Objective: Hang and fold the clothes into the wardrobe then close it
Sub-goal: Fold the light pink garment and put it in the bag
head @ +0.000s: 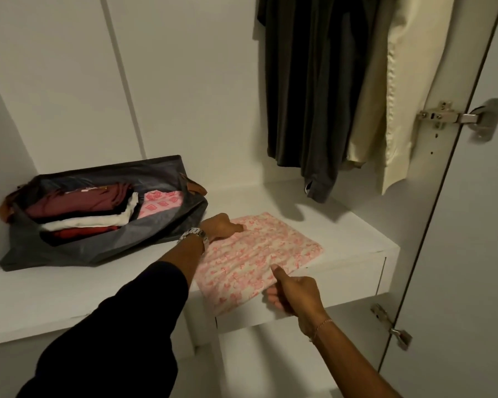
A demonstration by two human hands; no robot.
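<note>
A folded pink-and-white patterned garment [256, 254] lies flat on the white wardrobe shelf [357, 228], its near edge over the shelf front. My left hand [220, 229], with a watch on the wrist, grips the garment's far left edge, fingers tucked under it. My right hand [292, 293] pinches the near right edge, thumb on top and fingers beneath. A dark grey shirt [308, 90] and a cream garment [397, 90] hang above the shelf at the right.
A grey fabric storage bag [104, 248] stands open on the shelf at the left, holding folded maroon, white, red and pink clothes. The open wardrobe door [472, 225] with metal hinges stands at the right. A lower compartment opens below the shelf.
</note>
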